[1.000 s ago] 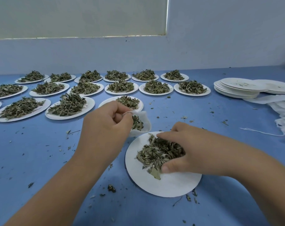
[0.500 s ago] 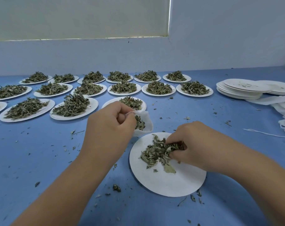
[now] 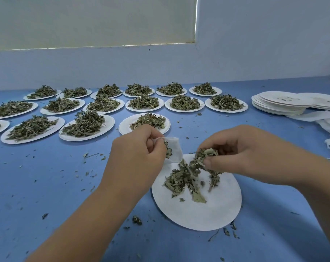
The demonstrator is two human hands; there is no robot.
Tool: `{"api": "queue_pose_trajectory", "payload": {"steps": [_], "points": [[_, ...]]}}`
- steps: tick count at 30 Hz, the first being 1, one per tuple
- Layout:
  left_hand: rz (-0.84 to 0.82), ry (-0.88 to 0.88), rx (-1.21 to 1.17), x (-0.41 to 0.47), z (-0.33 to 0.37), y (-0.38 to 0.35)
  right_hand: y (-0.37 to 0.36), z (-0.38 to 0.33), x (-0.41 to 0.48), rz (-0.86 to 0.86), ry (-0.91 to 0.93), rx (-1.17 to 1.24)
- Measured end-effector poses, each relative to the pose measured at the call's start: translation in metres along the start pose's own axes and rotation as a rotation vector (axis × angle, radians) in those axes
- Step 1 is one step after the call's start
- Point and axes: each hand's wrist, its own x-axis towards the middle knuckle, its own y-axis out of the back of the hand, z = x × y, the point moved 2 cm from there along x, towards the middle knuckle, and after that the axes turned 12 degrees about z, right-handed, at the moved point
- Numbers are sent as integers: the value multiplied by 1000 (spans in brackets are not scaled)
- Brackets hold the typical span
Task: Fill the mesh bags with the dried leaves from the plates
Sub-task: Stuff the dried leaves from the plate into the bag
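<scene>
head view, looking down over a blue table [image 3: 47, 176]. the left hand [image 3: 139, 154] pinches the rim of a small white mesh bag [image 3: 172, 150], holding it just above the far edge of the near plate [image 3: 207, 214]; a few leaves already show inside the bag.

the right hand [image 3: 241, 150], which was pressed down into the pile half a second ago, has now risen off the plate with its fingers curled round a clump of dried leaves [image 3: 205, 157]. the clump hangs just beside the bag, not yet in it, and loose strands trail down from it toward the plate. a smaller heap of leaves [image 3: 177, 181] remains on the plate below.

so the scoop is done and the drop into the bag looks like the next step; trailing bits may fall short of the bag.

behind the hands, rows of full plates [image 3: 85, 125] wait untouched. a stack of empty plates [image 3: 279, 104] sits far right, with white cloth [image 3: 328, 123] beside it. the job appears far from finished.
</scene>
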Motion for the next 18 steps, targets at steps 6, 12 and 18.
{"api": "queue_pose_trajectory", "payload": {"steps": [6, 12, 18], "points": [[-53, -46, -4, -5, 4, -5, -7, -5, 1, 13, 57, 161], [-78, -35, -20, -9, 7, -8, -23, -4, 4, 112, 25, 75], [-116, 6, -48, -12, 9, -13, -36, -11, 3, 250, 27, -128]]}}
